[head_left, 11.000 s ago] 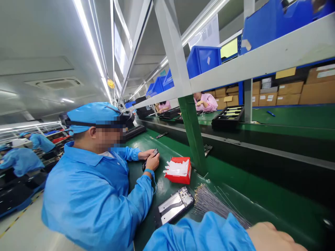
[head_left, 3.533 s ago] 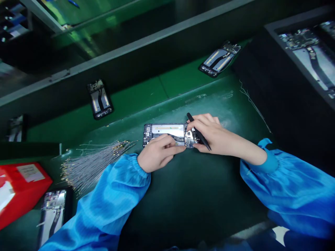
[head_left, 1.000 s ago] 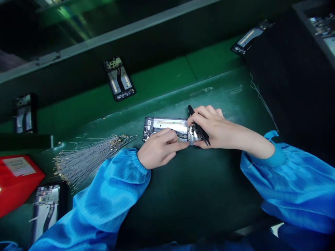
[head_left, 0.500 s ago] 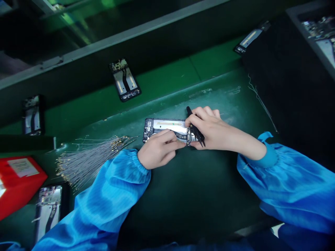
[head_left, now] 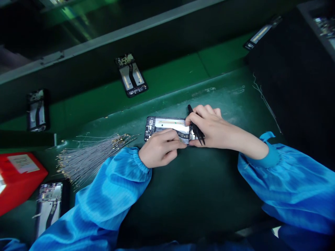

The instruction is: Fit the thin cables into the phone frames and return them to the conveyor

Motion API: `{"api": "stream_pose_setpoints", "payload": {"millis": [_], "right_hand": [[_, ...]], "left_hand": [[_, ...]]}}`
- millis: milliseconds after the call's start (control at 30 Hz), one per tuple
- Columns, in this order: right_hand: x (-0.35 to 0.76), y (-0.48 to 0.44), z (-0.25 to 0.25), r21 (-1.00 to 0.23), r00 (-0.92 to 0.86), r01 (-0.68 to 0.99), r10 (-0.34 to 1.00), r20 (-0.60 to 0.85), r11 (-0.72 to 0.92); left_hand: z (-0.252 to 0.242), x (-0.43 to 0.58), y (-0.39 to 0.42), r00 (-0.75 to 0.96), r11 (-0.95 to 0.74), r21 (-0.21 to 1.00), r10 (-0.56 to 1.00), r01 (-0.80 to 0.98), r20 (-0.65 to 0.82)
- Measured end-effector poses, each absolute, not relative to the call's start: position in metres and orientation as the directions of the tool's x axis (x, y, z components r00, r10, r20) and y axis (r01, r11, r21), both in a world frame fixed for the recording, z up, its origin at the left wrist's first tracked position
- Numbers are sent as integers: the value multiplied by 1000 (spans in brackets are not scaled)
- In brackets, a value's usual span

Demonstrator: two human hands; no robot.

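An opened phone [head_left: 170, 122] with bare metal and a black ribbon cable lies sideways on the green bench between my hands. My left hand [head_left: 161, 149] curls over its near edge, with finger and thumb tips close together at the lower right end of the phone. From the other side my right hand [head_left: 209, 125] grips the phone's right end. Black tweezers [head_left: 196, 128] are tucked in that hand, tips pointing down toward me. The fingers cover part of the phone, so any small part between the fingertips is hidden.
Left of my left hand lies a bundle of thin grey cables [head_left: 86, 158]. A red box [head_left: 22, 181] and another opened phone [head_left: 49, 205] are at far left. More opened phones [head_left: 132, 75] lie on the raised green strip behind. Loose wires [head_left: 267, 103] rest beside a black box [head_left: 285, 80].
The view has shifted slightly, so the things at the back appear farther right and higher. Both hands stay at the phone with almost the same grip; the tweezers remain in the right hand.
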State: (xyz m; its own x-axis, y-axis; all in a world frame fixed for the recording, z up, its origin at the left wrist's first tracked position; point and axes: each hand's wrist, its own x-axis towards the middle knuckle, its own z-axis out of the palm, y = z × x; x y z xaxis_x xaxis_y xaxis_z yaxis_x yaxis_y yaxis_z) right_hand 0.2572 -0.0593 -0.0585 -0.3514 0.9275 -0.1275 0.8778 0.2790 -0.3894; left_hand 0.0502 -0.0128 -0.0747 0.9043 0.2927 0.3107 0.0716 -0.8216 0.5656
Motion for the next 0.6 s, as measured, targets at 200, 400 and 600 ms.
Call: {"api": "stream_pose_setpoints", "payload": {"millis": [200, 400, 600], "right_hand": [[255, -58, -58, -365, -354, 887, 925, -141, 284], [253, -58, -56, -335, -355, 896, 923, -147, 292], [250, -59, -54, -287, -364, 905, 921, -137, 315]], "left_hand": [[-74, 51, -13, 903, -825, 562, 282, 56, 324], [-73, 52, -13, 902, -827, 559, 280, 53, 329], [-74, 51, -12, 907, -826, 560, 281, 62, 314]]}}
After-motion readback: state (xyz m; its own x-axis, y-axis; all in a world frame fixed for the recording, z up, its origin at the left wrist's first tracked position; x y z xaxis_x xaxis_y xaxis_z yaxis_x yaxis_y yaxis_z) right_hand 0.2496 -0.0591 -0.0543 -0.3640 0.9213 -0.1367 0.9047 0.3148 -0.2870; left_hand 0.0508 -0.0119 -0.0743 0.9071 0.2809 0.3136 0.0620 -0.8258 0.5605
